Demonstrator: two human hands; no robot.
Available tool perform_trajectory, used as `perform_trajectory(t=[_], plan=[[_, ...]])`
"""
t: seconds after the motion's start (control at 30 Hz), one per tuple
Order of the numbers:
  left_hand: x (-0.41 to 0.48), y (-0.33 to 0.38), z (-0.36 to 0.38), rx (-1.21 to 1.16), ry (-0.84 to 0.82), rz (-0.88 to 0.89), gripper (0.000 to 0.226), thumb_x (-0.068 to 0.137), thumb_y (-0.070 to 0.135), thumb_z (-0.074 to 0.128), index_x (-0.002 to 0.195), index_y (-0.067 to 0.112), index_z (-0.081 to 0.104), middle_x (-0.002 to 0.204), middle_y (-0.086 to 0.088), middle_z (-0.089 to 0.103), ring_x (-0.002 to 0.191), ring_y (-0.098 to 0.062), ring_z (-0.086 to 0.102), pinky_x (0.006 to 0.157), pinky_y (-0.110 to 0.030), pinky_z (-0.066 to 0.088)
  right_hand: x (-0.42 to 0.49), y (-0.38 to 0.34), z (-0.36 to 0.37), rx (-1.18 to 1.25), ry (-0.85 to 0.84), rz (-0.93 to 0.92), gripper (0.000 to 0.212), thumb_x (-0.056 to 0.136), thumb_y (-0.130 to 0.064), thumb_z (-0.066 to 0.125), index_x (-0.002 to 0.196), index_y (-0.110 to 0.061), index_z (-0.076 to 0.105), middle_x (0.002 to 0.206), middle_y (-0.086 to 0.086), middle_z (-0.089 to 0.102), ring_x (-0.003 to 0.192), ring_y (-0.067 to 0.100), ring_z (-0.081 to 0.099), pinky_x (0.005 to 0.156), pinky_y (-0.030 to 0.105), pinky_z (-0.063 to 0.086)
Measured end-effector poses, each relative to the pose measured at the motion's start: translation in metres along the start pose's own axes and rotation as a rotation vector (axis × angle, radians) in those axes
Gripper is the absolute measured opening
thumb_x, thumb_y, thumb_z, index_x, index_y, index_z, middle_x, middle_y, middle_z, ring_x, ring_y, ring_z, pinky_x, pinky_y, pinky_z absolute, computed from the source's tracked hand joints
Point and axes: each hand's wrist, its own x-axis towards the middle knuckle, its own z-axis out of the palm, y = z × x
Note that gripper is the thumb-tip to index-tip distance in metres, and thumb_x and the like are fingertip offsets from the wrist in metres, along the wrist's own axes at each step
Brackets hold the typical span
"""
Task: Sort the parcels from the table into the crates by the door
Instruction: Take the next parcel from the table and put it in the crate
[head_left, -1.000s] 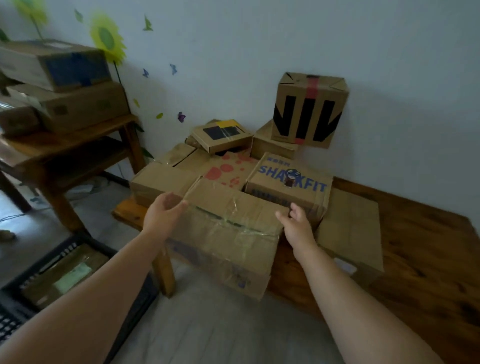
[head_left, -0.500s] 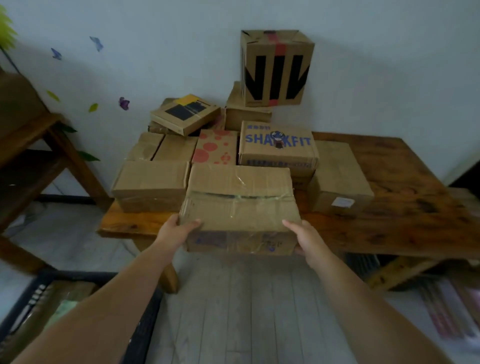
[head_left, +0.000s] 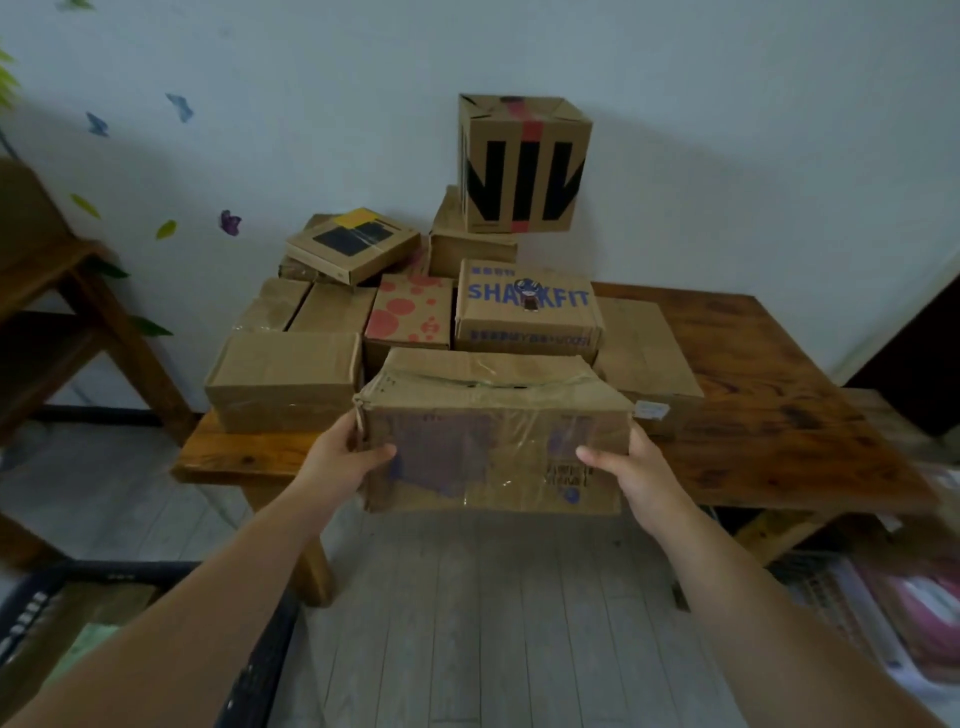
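Note:
A taped brown cardboard parcel (head_left: 488, 436) with blue print on its front hangs at the front edge of the wooden table (head_left: 779, 415), held between both hands. My left hand (head_left: 340, 460) grips its left end, thumb across the front face. My right hand (head_left: 631, 475) grips its right end the same way. Behind it lie several more parcels: a plain box (head_left: 283, 382) at the left, a red-dotted box (head_left: 410, 312), a SHARKFIT box (head_left: 527, 312) and a flat box (head_left: 649, 358) at the right. A dark crate (head_left: 260, 670) sits on the floor at the lower left.
A cube box with black stripes (head_left: 522, 163) is stacked at the back against the wall, and a flat box with a black and yellow label (head_left: 353, 244) beside it. A wooden shelf (head_left: 67, 291) stands at the left. Packets lie under the table at the lower right (head_left: 893, 613).
Both hands moved from the parcel's top to its ends and took hold. The parcel has come forward off the pile, over the table's front edge.

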Motion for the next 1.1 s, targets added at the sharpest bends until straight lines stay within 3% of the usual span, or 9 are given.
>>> perform_trajectory(t=[0.17,0.27,0.4,0.53,0.7,0.83,0.9,0.97,1.1], plan=[[-0.003,0.014,0.008,0.005,0.128,0.086,0.006,0.088,0.026,0.065,0.092,0.022,0.066,0.092,0.003,0.071,0.087,-0.016,0.065,0.064,-0.026,0.048,0.001,-0.016,-0.010,-0.031,0.094,-0.070,0.037,0.079,-0.012,0.074,0.111,-0.021,0.057,0.106,-0.002,0.067,0.106,0.022,0.061,0.096,0.045,0.048],[-0.006,0.021,0.007,-0.079,0.096,0.057,0.010,0.088,0.027,0.064,0.092,0.020,0.069,0.089,0.000,0.074,0.086,-0.019,0.069,0.068,-0.029,0.051,-0.002,-0.028,-0.014,0.025,0.098,-0.102,0.025,0.081,-0.013,0.073,0.099,-0.025,0.059,0.101,-0.004,0.068,0.100,0.019,0.063,0.093,0.043,0.049],[-0.007,0.028,0.001,-0.326,-0.175,-0.011,0.037,0.077,0.025,0.068,0.113,0.032,0.061,0.103,0.002,0.072,0.096,-0.019,0.069,0.076,-0.037,0.054,-0.007,-0.046,-0.024,0.145,-0.050,-0.006,0.034,0.087,-0.024,0.065,0.119,-0.023,0.058,0.105,-0.001,0.072,0.100,0.019,0.067,0.082,0.042,0.053],[-0.006,0.035,0.003,-0.360,-0.187,-0.048,0.032,0.079,0.020,0.067,0.103,0.040,0.059,0.101,0.000,0.071,0.090,-0.022,0.070,0.063,-0.037,0.058,-0.010,-0.056,-0.032,0.221,-0.134,0.074,0.029,0.082,-0.023,0.066,0.108,-0.034,0.055,0.110,0.002,0.069,0.104,0.025,0.064,0.085,0.057,0.050],[-0.002,0.044,0.013,-0.335,-0.058,-0.109,0.033,0.088,0.030,0.061,0.119,0.023,0.052,0.107,-0.008,0.063,0.097,-0.028,0.062,0.070,-0.044,0.056,-0.010,-0.070,-0.033,0.123,-0.104,0.138,0.040,0.087,-0.039,0.061,0.124,-0.026,0.051,0.118,0.006,0.063,0.108,0.029,0.060,0.087,0.063,0.047],[-0.001,0.046,0.001,-0.192,-0.273,-0.082,0.066,0.066,0.060,0.065,0.120,0.026,0.051,0.115,-0.003,0.059,0.108,-0.024,0.054,0.091,-0.049,0.041,-0.012,-0.076,-0.047,0.123,-0.219,0.117,0.051,0.069,-0.065,0.059,0.112,-0.038,0.055,0.127,0.003,0.061,0.123,0.031,0.049,0.103,0.071,0.023],[0.001,0.047,-0.001,-0.148,-0.295,-0.005,0.060,0.067,0.049,0.073,0.119,0.029,0.052,0.114,0.000,0.063,0.110,-0.022,0.054,0.092,-0.045,0.041,-0.013,-0.074,-0.054,0.139,-0.260,0.079,0.063,0.059,-0.070,0.068,0.112,-0.040,0.052,0.135,0.002,0.055,0.130,0.031,0.043,0.106,0.071,0.013],[0.002,0.049,0.005,-0.166,-0.212,0.066,0.037,0.074,0.027,0.073,0.108,0.031,0.060,0.107,0.003,0.069,0.106,-0.020,0.059,0.084,-0.037,0.048,-0.012,-0.070,-0.058,0.139,-0.282,0.025,0.082,0.043,-0.067,0.082,0.114,-0.038,0.052,0.128,-0.001,0.060,0.123,0.025,0.050,0.102,0.064,0.027],[0.005,0.050,0.020,-0.176,-0.025,0.134,0.017,0.087,0.013,0.064,0.095,0.027,0.067,0.096,0.005,0.072,0.098,-0.019,0.063,0.077,-0.033,0.049,-0.011,-0.061,-0.048,0.069,-0.120,-0.092,0.052,0.067,-0.025,0.081,0.112,-0.032,0.056,0.109,-0.006,0.069,0.112,0.020,0.058,0.091,0.041,0.045]])
